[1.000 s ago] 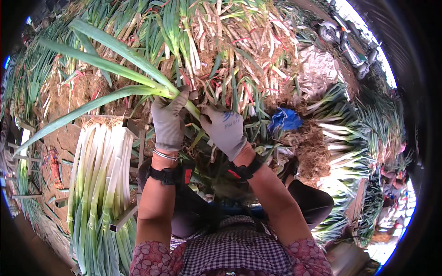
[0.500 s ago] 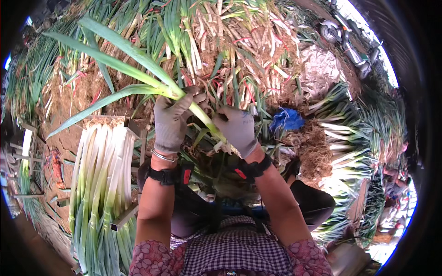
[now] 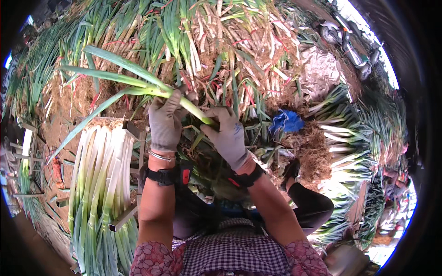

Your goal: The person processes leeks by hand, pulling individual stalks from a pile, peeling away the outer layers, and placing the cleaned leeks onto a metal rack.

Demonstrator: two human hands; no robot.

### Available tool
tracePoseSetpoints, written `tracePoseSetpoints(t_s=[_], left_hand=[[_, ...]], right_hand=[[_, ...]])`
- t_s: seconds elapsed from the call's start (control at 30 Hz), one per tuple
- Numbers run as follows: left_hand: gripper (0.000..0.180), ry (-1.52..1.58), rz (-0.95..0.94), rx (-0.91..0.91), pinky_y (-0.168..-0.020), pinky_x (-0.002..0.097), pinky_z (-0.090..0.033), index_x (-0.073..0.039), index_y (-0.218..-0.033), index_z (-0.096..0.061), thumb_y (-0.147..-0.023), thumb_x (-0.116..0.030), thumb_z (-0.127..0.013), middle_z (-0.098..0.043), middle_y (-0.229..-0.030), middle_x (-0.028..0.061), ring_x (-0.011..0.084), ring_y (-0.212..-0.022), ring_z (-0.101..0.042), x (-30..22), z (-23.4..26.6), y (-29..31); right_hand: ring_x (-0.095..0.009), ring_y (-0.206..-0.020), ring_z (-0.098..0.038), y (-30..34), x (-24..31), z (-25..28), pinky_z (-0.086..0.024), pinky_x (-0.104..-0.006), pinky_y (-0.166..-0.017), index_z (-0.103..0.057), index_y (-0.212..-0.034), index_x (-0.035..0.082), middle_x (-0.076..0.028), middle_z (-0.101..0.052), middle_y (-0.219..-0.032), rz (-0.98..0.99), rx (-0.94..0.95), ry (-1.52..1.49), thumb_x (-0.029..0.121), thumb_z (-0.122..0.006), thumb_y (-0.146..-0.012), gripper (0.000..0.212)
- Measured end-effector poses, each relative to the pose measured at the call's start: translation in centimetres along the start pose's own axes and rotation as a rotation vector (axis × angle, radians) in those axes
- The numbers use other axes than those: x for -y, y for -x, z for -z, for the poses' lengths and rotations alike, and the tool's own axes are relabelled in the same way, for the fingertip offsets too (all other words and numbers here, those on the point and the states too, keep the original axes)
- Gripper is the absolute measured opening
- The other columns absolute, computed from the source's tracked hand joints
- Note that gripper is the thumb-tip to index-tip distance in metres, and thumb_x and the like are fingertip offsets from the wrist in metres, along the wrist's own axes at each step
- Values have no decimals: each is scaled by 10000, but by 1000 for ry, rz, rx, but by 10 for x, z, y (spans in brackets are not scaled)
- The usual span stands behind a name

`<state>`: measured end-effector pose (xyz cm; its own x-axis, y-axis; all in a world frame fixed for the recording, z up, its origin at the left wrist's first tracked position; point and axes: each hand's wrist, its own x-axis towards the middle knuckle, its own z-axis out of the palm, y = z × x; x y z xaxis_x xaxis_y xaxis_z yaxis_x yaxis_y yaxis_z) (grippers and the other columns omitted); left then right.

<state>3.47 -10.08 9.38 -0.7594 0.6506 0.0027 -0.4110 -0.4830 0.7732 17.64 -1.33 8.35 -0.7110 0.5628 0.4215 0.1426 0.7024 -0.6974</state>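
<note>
A large green onion (image 3: 197, 112) slants across in front of me, its long green leaves spread to the upper left and its pale stalk running down to the right. My left hand (image 3: 164, 124), in a light grey glove, is wrapped around the stalk just below where the leaves part. At the stalk's lower end my right hand (image 3: 229, 140), gloved too, pinches it between thumb and fingers. That hand hides the onion's tip and any roots there.
Left of me, trimmed green onions (image 3: 99, 165) lie in a metal rack (image 3: 123, 219). A big heap of uncleaned onions (image 3: 239, 41) with roots and red ties fills the far side. Rightward are a blue plastic bag (image 3: 287, 120), more onions (image 3: 338, 147) and a parked two-wheeler (image 3: 352, 50).
My right hand has moved up and left along the stalk, turning as it went. The ragged outer layer at the lower end is out of sight. The leaves have swung slightly lower and right.
</note>
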Motion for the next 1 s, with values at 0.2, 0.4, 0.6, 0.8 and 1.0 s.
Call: tracePoseSetpoints(t_s=[0.2, 0.4, 0.6, 0.8, 1.0], left_hand=[[240, -137, 222, 88, -766, 432, -588, 50, -1074, -544, -934, -140, -593, -663, -977, 192, 299, -910, -674, 13, 4, 1], [277, -123, 195, 55, -756, 440, -590, 52, -1082, -549, -922, -164, -616, -667, -956, 200, 318, -881, -683, 0, 7, -12], [282, -154, 179, 93, -754, 408, -590, 49, -1089, -557, -922, -170, -616, -665, -970, 193, 313, -885, -684, 1, 6, -11], [293, -217, 142, 70, -768, 402, -585, 67, -1101, -567, -930, -167, -603, -668, -967, 179, 308, -882, -684, 5, 5, -13], [272, -162, 84, 60, -758, 392, -583, 72, -1077, -569, -933, -157, -595, -670, -960, 187, 311, -881, -685, 12, 2, -17]], right_hand=[[-266, -887, -644, 2, -8, 1, -501, -321, -784, -572, -953, 42, -116, -629, -906, -1, 39, -68, 19, -762, -676, 336], [-108, -804, -584, 45, -31, 39, -480, -267, -693, -572, -882, 42, -18, -599, -868, -273, 34, -785, -49, -693, -803, 170], [-93, -797, -602, 145, -116, 129, -505, -237, -709, -641, -976, 41, -48, -648, -935, -460, 506, -14, -38, -754, -715, 295], [-249, -827, -668, 62, -29, 85, -527, -337, -714, -596, -1208, 126, -121, -654, -1015, -231, 271, -19, 214, -776, -733, 515], [-324, -1007, -610, 40, -13, 35, -497, -412, -837, -598, -1229, 244, -98, -520, -1306, -84, 126, 251, 134, -752, -713, 550]])
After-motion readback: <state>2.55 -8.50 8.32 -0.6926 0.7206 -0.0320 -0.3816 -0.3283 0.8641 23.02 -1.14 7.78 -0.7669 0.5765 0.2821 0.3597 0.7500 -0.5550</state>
